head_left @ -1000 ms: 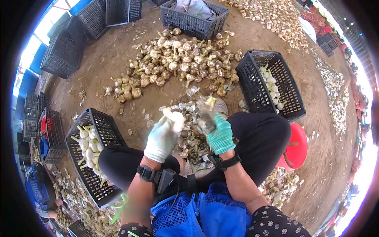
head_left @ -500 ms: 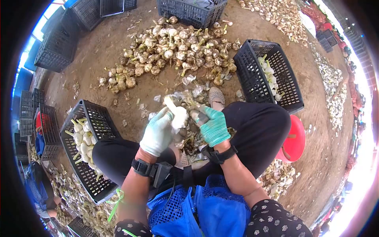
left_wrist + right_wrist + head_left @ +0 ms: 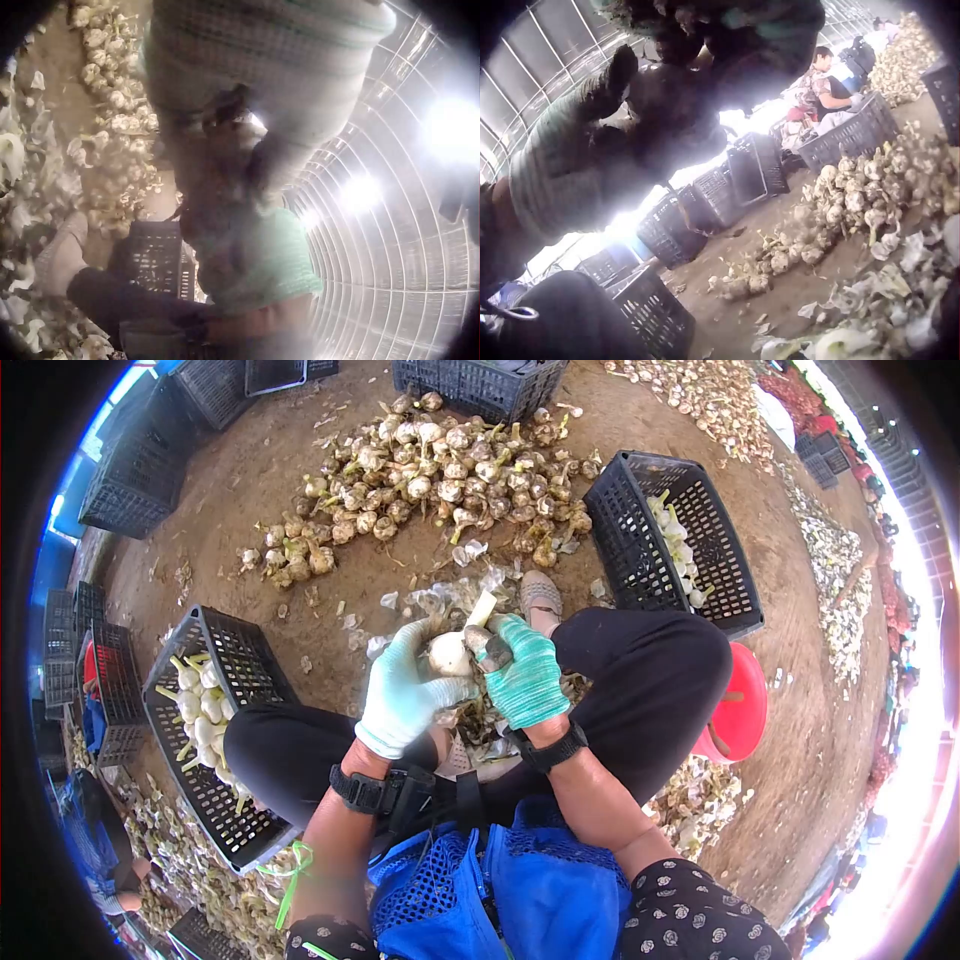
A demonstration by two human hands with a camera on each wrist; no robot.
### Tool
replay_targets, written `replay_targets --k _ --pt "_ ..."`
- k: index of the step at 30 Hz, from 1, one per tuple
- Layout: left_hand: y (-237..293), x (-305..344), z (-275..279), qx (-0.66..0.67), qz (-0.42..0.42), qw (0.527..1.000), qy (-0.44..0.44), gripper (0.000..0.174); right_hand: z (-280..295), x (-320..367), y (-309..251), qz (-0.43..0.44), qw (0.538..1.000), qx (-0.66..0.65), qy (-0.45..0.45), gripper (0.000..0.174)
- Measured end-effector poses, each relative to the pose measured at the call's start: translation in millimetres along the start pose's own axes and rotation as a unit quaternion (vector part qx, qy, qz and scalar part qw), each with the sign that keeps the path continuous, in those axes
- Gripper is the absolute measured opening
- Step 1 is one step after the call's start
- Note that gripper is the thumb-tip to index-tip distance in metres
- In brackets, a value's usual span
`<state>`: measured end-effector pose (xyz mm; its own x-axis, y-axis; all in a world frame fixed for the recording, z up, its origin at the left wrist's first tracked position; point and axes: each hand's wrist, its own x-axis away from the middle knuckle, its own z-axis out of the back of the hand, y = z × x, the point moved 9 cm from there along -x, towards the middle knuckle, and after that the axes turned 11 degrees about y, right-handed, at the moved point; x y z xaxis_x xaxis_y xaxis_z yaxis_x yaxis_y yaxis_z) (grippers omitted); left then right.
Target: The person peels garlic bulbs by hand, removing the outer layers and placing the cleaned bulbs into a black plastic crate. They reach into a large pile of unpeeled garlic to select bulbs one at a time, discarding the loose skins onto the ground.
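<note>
Between your two gloved hands sits one garlic bulb [image 3: 449, 654]. Your left hand [image 3: 405, 695] is wrapped round it. The fingers curl under and round the bulb and hold it tight. Your right hand [image 3: 525, 675] is closed too. Its fingertips [image 3: 492, 645] pinch the side of the same bulb, right next to your left fingertips. A pale stalk [image 3: 483, 608] sticks up from the bulb, just past your fingertips, and it leans a bit.

Under your fingers lies a heap of dry peels [image 3: 480, 730], between your knees. Just past your right fingertips is your shoe [image 3: 540, 593]. Farther out, past the fingers of both hands, is a big pile of garlic [image 3: 440, 470] on the dirt ground.

Off to the side of your left fingers stands a black crate [image 3: 262, 665] with clean white bulbs in it. Off to the side of your right fingers stands a second crate [image 3: 620, 550], and it also has some white bulbs inside. A red round thing [image 3: 745, 710] pokes out by your right leg, back behind your right hand.

Both wrist views look up at the gloves, and the gloves are dark against the bright roof. You cannot tell more about your grip from them.
</note>
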<state>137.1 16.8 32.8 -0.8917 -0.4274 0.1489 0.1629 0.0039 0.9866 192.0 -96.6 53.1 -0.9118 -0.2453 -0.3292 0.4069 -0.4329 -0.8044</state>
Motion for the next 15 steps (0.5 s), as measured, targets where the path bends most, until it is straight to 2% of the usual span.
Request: replay_targets --k 3,7,9,10,12,13,15 --pt "-2 1 0 0.039 0.022 0.999 0.002 0.059 0 0 1 0.016 0.998 -0.053 0.002 0.028" --pt "-10 0 -1 0.099 0.058 0.993 -0.01 0.061 -5 2 7 0.015 0.999 -0.037 -0.031 0.028" --pt "-17 2 -1 0.15 0.094 0.984 -0.016 0.055 -14 9 33 -0.05 0.991 -0.12 -0.023 0.027" --pt "-19 2 3 0.149 0.095 0.984 -0.016 0.055 -12 8 28 -0.052 0.991 -0.121 -0.023 0.027" --pt "-35 11 -12 0.301 0.228 0.92 -0.103 0.047 -9 5 26 -0.141 0.978 -0.147 -0.035 0.013" --pt "-40 11 -14 0.3 0.228 0.921 -0.103 0.047 -8 6 25 -0.142 0.978 -0.147 -0.034 0.013" --pt "-47 12 -23 0.508 0.284 0.811 -0.055 0.052 9 3 12 -0.051 0.995 -0.074 0.038 0.013"
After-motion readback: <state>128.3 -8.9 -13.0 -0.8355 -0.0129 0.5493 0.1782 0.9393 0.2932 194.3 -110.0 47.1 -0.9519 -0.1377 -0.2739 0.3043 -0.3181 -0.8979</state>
